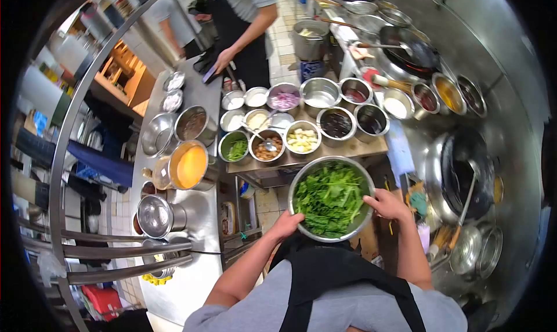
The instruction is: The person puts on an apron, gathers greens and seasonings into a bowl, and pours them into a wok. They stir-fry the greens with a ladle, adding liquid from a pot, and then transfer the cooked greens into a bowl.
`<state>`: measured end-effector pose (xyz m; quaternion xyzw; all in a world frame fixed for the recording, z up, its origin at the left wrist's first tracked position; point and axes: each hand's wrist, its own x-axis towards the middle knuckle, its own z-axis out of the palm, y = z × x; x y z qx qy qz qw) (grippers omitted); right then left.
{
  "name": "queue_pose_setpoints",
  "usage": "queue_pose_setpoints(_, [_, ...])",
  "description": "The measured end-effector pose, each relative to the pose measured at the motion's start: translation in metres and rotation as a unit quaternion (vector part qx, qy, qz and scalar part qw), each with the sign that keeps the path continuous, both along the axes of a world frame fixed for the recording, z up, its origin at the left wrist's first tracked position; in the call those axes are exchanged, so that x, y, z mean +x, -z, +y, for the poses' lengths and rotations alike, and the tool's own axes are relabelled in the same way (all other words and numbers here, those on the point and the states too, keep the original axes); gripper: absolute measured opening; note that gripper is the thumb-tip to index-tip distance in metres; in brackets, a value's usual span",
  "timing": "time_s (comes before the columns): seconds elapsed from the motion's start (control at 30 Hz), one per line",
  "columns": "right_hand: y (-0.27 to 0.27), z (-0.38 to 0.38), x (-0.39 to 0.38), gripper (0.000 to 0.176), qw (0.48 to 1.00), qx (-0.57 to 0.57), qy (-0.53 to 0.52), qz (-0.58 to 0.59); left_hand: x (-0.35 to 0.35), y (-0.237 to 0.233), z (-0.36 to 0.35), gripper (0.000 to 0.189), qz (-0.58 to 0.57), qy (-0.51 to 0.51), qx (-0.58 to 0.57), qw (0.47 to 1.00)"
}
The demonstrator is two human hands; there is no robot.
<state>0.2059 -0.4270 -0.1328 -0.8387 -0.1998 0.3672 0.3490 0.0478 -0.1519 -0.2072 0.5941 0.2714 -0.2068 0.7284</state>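
A wide metal bowl (372, 184) full of chopped leafy greens (329, 199) is held in front of my apron. My left hand (285, 226) grips its lower left rim, and my right hand (387, 205) grips the right rim with the thumb on the edge. Just beyond the bowl, metal containers stand in rows on a small table (371, 148). Among them are chopped scallions (237, 150), brown pieces with a spoon (266, 148), pale yellow chunks (302, 140), dark sauce (336, 123) and sliced purple onion (284, 101).
The left steel counter (200, 227) bears a pot of orange liquid (191, 164) and metal bowls. At right are a black wok (464, 175) with a ladle, and strainers (466, 250). A person in a black apron (255, 59) stands beyond the table, another behind.
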Motion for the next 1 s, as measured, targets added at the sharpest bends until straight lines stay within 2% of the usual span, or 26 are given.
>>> queue_pose_setpoints(0.03, [0.037,0.022,0.023,0.042,0.985,0.058,-0.088,-0.135,-0.012,0.007,0.017,0.041,0.003,-0.013,-0.004,1.0])
queue_pose_setpoints(0.07, [0.028,0.066,0.043,0.045,0.988,0.022,-0.098,-0.121,-0.024,0.019,0.032,0.04,0.026,-0.085,0.006,0.996])
queue_pose_setpoints(0.1, [0.033,0.11,0.06,0.044,0.989,0.06,-0.08,-0.105,-0.033,0.027,0.047,0.039,0.051,-0.154,0.016,0.987])
queue_pose_setpoints(0.13, [0.056,0.156,0.079,0.038,0.977,0.176,-0.055,-0.11,-0.043,0.031,0.061,0.041,0.056,-0.18,0.018,0.982])
queue_pose_setpoints(0.17, [0.06,0.205,0.095,0.039,0.992,0.119,-0.018,0.025,-0.055,0.036,0.072,0.044,0.063,-0.202,0.017,0.977])
queue_pose_setpoints(0.2, [0.084,0.251,0.112,0.041,0.978,0.133,-0.078,-0.142,-0.071,0.064,0.081,0.049,0.067,-0.221,0.041,0.972])
queue_pose_setpoints(0.23, [0.119,0.301,0.13,0.043,0.962,0.153,-0.111,-0.195,-0.08,0.068,0.086,0.053,0.042,-0.232,0.04,0.971])
queue_pose_setpoints(0.27, [0.134,0.344,0.134,0.044,0.947,0.181,-0.091,-0.248,-0.088,0.07,0.092,0.054,0.08,-0.209,0.103,0.969])
queue_pose_setpoints(0.3, [0.13,0.378,0.135,0.047,0.968,0.081,-0.107,-0.211,-0.085,0.044,0.086,0.05,0.059,-0.272,0.057,0.959])
queue_pose_setpoints(0.33, [0.133,0.405,0.127,0.055,0.968,0.085,-0.076,-0.224,-0.096,0.058,0.088,0.046,0.096,-0.283,0.02,0.954])
queue_pose_setpoints(0.37, [0.134,0.428,0.126,0.058,0.968,0.054,-0.093,-0.228,-0.097,0.048,0.087,0.044,0.113,-0.283,0.021,0.952])
queue_pose_setpoints(0.4, [0.13,0.444,0.123,0.058,0.969,0.018,-0.115,-0.219,-0.1,0.045,0.081,0.045,0.105,-0.315,0.006,0.943])
queue_pose_setpoints(0.47, [0.158,0.475,0.134,0.046,0.955,-0.007,-0.173,-0.24,-0.104,0.049,0.073,0.047,0.104,-0.366,-0.007,0.925])
queue_pose_setpoints(0.5, [0.16,0.477,0.136,0.042,0.947,-0.044,-0.213,-0.235,-0.114,0.055,0.066,0.048,0.1,-0.408,-0.008,0.908])
queue_pose_setpoints(0.57, [0.15,0.454,0.154,0.036,0.918,0.064,-0.285,-0.269,-0.111,0.045,0.042,0.052,0.106,-0.512,-0.014,0.852])
queue_pose_setpoints(0.63, [0.114,0.403,0.162,0.033,0.896,0.105,-0.33,-0.277,-0.12,0.047,0.032,0.051,0.105,-0.543,-0.017,0.833])
queue_pose_setpoints(0.7, [0.1,0.361,0.17,0.033,0.935,0.046,-0.293,-0.196,-0.118,0.038,0.022,0.05,0.088,-0.581,-0.019,0.809])
queue_pose_setpoints(0.77, [0.104,0.327,0.168,0.032,0.966,0.117,-0.2,-0.117,-0.123,0.037,0.02,0.051,0.065,-0.592,-0.043,0.802])
queue_pose_setpoints(0.83, [0.11,0.309,0.162,0.03,0.974,0.129,-0.15,-0.112,-0.107,0.027,0.017,0.053,0.06,-0.607,-0.036,0.792])
queue_pose_setpoints(0.9, [0.131,0.305,0.155,0.027,0.975,0.154,-0.118,-0.105,-0.085,0.013,0.013,0.053,0.068,-0.696,-0.046,0.714])
queue_pose_setpoints(1.0, [0.159,0.313,0.131,0.029,0.982,0.176,-0.018,0.066,-0.089,0.017,0.01,0.054,0.049,-0.683,-0.063,0.726])
